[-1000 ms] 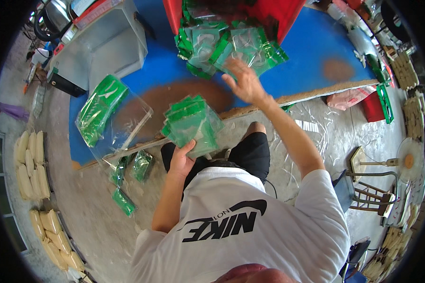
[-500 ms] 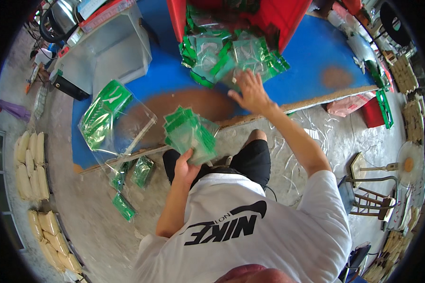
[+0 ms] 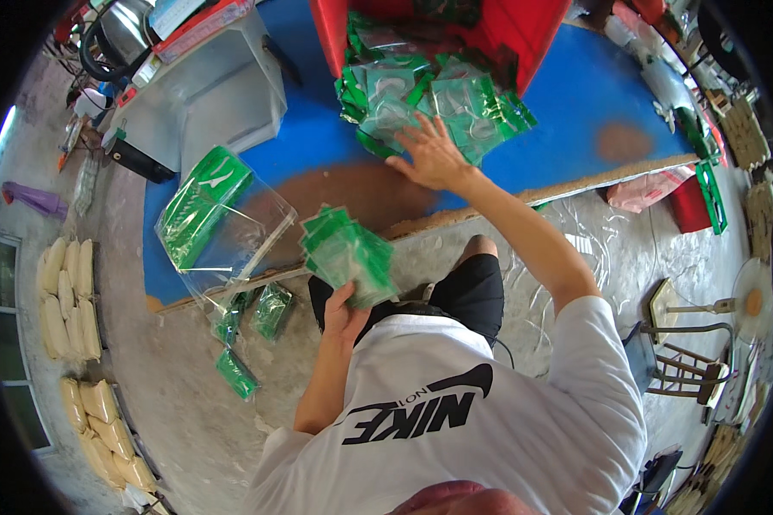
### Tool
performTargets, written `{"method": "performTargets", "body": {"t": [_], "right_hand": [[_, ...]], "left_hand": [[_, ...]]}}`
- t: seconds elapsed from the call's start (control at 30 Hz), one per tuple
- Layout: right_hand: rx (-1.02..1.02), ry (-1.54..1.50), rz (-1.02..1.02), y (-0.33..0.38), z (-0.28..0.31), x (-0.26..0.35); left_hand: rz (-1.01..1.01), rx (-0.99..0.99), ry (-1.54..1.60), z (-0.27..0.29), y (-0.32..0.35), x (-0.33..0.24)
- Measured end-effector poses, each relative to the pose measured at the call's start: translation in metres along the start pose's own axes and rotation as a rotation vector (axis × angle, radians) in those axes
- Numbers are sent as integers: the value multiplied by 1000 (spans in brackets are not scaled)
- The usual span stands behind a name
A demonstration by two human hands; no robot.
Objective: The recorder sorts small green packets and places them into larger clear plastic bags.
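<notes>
My left hand (image 3: 345,316) grips a fanned stack of flat green-and-clear plastic packets (image 3: 345,253) just in front of my lap, thumb on top. Over the front of a loose heap of similar packets (image 3: 464,103), my right hand (image 3: 435,156) is stretched out with its fingers apart and nothing seen in it. Its fingertips overlap the nearest packets; whether they touch is hard to tell. The heap spills from the mouth of a red bin (image 3: 537,39) onto the blue table (image 3: 593,94). Pale ring-like shapes show inside some packets.
A clear bag with green packets (image 3: 204,202) lies at the table's left front edge. Behind it stands a translucent plastic box (image 3: 232,99). Bundled green packets (image 3: 236,373) lie on the floor below. A fan (image 3: 751,302) and a chair (image 3: 674,365) stand to the right.
My right hand has shifted left along the front of the packet heap, its fingers still spread. The left hand keeps hold of its stack. The whole view has swung slightly.
</notes>
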State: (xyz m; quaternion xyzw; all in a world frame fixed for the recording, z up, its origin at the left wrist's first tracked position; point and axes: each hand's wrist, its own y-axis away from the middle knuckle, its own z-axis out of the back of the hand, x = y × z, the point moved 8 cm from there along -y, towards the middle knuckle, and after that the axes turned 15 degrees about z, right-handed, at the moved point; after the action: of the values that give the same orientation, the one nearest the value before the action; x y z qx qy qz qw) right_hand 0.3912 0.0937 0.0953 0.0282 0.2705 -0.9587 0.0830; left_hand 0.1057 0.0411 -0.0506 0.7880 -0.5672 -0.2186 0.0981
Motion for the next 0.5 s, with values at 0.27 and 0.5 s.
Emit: {"method": "performTargets", "body": {"t": [0.27,0.5], "right_hand": [[-42,-310,133,-13,11,67],[83,-904,160,-22,12,115]], "left_hand": [[-43,127,98,-6,24,-10],[-169,-109,32,-26,22,-23]]}}
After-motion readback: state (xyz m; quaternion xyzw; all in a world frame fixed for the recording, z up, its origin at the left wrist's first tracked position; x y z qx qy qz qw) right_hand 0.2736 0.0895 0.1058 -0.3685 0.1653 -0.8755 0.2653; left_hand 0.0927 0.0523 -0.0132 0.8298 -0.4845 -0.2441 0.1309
